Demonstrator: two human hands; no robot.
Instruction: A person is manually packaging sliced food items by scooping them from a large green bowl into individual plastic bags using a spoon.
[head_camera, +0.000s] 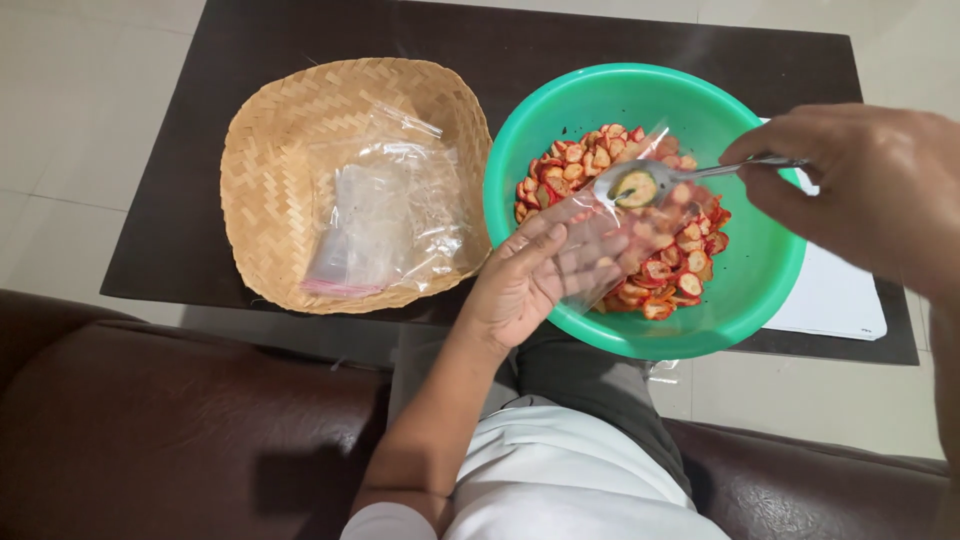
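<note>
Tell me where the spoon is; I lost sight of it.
The spoon is right of centre, held by the right hand over the green bowl, above the clear bag.

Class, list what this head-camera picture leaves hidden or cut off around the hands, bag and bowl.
- Right hand: wrist cut off by the right edge.
- Spoon handle end: hidden inside that hand.
- Chips beneath the clear bag: blurred by plastic.
- White sheet: partly hidden behind the green bowl.

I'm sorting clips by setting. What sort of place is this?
Probably a home living room: a brown leather sofa faces a low dark table on a pale tiled floor. On the table stand a green bowl of red slices and a woven basket of plastic bags.
</note>
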